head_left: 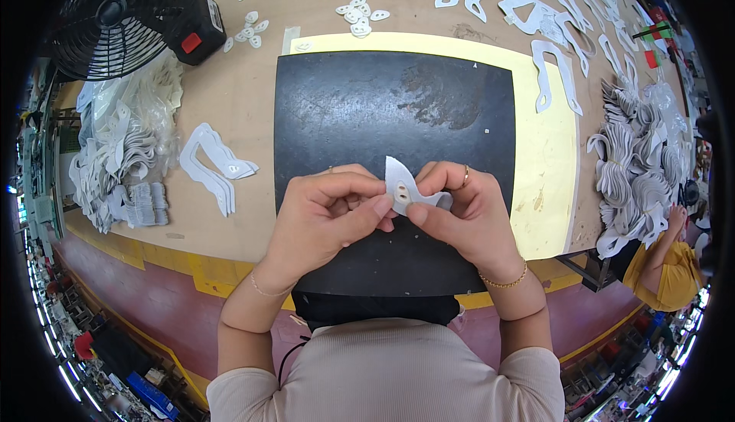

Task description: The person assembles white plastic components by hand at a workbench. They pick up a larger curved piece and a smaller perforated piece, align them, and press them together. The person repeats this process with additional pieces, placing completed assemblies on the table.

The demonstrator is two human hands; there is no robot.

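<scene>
Both hands hold one small white cut-out piece (pixel 403 183) above the near part of a black mat (pixel 367 108). The piece is flat and curved, with two small holes near its lower end. My left hand (pixel 329 211) pinches its lower left edge between thumb and fingers. My right hand (pixel 459 211) grips its right side, thumb pressed near the holes. A ring is on each hand and a thin bracelet on each wrist.
A stack of long white cut-outs (pixel 214 165) lies left of the mat, with a larger heap (pixel 122 154) beyond. A black fan (pixel 122 12) stands far left. Small white pieces (pixel 360 14) and long strips (pixel 551 62) lie behind; bundled pieces (pixel 639 169) sit right. A person in yellow (pixel 670 261) is at right.
</scene>
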